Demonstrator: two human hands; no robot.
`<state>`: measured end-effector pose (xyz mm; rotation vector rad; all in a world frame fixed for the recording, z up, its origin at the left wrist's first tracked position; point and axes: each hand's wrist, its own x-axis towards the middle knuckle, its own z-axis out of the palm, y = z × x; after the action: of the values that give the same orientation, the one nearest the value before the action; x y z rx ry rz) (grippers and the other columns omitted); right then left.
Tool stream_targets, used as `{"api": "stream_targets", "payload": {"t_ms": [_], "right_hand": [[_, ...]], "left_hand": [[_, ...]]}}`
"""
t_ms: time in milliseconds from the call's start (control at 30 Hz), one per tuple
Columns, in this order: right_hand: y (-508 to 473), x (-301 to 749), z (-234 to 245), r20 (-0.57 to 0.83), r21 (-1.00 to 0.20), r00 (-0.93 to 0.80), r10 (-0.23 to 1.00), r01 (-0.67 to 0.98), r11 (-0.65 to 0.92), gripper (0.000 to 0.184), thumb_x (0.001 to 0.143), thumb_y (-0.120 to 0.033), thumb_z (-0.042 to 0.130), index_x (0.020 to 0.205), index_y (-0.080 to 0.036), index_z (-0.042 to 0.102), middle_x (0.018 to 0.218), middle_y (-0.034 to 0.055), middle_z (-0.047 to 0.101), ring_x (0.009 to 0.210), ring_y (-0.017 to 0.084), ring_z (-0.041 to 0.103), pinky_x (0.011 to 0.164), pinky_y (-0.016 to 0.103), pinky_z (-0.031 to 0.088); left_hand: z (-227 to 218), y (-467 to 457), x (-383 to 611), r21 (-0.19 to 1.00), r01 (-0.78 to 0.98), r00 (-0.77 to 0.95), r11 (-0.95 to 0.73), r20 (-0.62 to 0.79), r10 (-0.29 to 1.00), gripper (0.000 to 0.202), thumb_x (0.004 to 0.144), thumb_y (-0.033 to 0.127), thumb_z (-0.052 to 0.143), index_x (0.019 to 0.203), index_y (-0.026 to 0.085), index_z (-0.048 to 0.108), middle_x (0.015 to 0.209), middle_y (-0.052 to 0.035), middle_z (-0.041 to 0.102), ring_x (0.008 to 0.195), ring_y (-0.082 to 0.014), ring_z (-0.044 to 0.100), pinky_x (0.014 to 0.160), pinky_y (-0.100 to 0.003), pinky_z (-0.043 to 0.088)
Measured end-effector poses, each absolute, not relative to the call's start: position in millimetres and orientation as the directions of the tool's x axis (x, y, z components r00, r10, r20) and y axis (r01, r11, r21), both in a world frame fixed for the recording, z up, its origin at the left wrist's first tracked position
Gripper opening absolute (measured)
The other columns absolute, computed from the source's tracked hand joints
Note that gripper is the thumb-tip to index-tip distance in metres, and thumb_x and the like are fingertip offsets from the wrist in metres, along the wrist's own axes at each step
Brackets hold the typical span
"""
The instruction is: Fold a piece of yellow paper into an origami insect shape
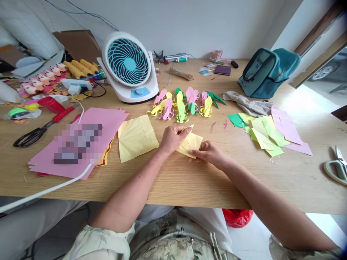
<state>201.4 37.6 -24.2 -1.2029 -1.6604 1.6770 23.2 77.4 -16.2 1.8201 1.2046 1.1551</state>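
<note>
Between my two hands, a little above the table, is a folded piece of yellow paper (192, 141). My left hand (173, 139) pinches its upper left part, thumb on top. With closed fingers, my right hand (207, 151) grips the lower right edge. A creased yellow sheet (137, 139) lies flat just left of my left hand. Beyond my hands stand several folded paper figures (180, 104) in pink, yellow and green. Two small pink paper scraps (225, 124) lie to the right of the figures.
Pink sheets (108, 119) with a blurred-out object on top lie left, beside scissors (40, 131). A white cable (48, 191) crosses the front left edge. A fan (128, 65) stands behind. Right are paper offcuts (267, 133), a grey cloth (249, 104), a teal bag (265, 72) and more scissors (337, 168).
</note>
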Motion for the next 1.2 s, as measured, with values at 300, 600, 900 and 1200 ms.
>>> {"api": "stream_targets", "payload": {"t_ms": [300, 600, 900, 1200], "right_hand": [[32, 200, -19, -0.266, -0.961, -0.558, 0.786, 0.221, -0.168, 0.048, 0.072, -0.062, 0.074, 0.069, -0.014, 0.074, 0.059, 0.0057, 0.070, 0.053, 0.010, 0.057, 0.056, 0.022, 0.044], [30, 196, -26, -0.181, -0.977, -0.466, 0.866, 0.189, -0.103, 0.058, 0.070, -0.071, 0.070, 0.066, -0.013, 0.071, 0.056, 0.0049, 0.067, 0.050, 0.010, 0.053, 0.051, 0.022, 0.041], [27, 195, -27, -0.138, -0.977, -0.460, 0.877, 0.209, -0.044, 0.056, 0.074, -0.069, 0.068, 0.062, -0.015, 0.068, 0.051, 0.0037, 0.064, 0.046, 0.010, 0.053, 0.047, 0.022, 0.039], [20, 196, -25, -0.087, -0.973, -0.421, 0.903, 0.231, 0.014, 0.051, 0.077, -0.064, 0.067, 0.062, -0.016, 0.069, 0.053, 0.0032, 0.063, 0.051, 0.013, 0.056, 0.051, 0.024, 0.042]], "left_hand": [[-11, 79, 18, 0.878, 0.339, 0.176, -0.338, 0.294, 0.940, 0.053, 0.086, 0.053, 0.057, 0.055, 0.019, 0.031, 0.057, 0.0043, 0.028, 0.056, -0.0080, 0.026, 0.050, -0.023, 0.021], [-17, 78, 18, 0.866, 0.393, 0.120, -0.309, 0.285, 0.951, 0.049, 0.091, 0.053, 0.048, 0.058, 0.018, 0.035, 0.058, 0.0041, 0.029, 0.058, -0.0089, 0.030, 0.052, -0.023, 0.023], [-21, 78, 18, 0.831, 0.463, 0.085, -0.309, 0.305, 0.949, 0.056, 0.090, 0.057, 0.049, 0.055, 0.019, 0.029, 0.054, 0.0049, 0.024, 0.053, -0.0078, 0.024, 0.051, -0.026, 0.017], [-22, 77, 19, 0.856, 0.422, 0.045, -0.299, 0.310, 0.950, 0.056, 0.093, 0.058, 0.044, 0.056, 0.020, 0.026, 0.054, 0.0047, 0.023, 0.053, -0.0079, 0.024, 0.051, -0.026, 0.017]]}}
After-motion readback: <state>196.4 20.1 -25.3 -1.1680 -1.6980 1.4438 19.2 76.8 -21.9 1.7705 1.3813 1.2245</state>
